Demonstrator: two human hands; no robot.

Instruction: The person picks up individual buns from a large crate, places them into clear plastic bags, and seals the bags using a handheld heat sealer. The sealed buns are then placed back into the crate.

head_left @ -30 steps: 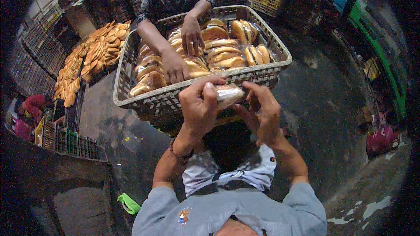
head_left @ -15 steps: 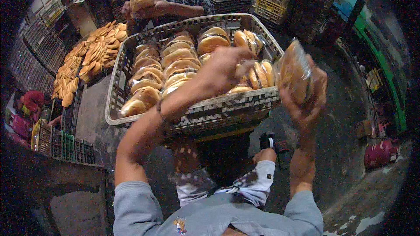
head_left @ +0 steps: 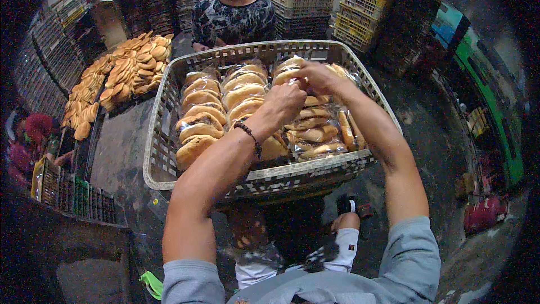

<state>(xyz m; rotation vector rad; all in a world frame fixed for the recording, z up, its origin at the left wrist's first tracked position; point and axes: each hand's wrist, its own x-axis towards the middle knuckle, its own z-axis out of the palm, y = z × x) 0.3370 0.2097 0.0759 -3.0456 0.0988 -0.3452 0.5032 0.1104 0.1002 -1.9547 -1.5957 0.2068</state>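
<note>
A large pale plastic basket [head_left: 158,155] holds rows of filled buns in clear bags [head_left: 199,114]. My left hand [head_left: 286,101], with a dark beaded bracelet at the wrist, is over the middle rows, fingers curled tightly. Close against it is my right hand [head_left: 320,77], its fingers bent inward and slightly blurred. Just beyond the hands sits a bagged bun [head_left: 288,67] in the far part of the basket. Whatever the fingertips pinch is hidden. More bagged buns [head_left: 315,129] lie on edge below my right forearm.
Facing me across the basket stands a person in a dark patterned shirt [head_left: 233,19]. Loose buns [head_left: 132,67] are heaped on a table at the left. Stacked crates [head_left: 301,3] rise behind. Another person in red [head_left: 38,129] is at far left, near a low crate [head_left: 79,191].
My right hand has swung in from the basket's right side, where it held up a bagged bun, to meet my left. The person opposite has lowered the bagged bun they held.
</note>
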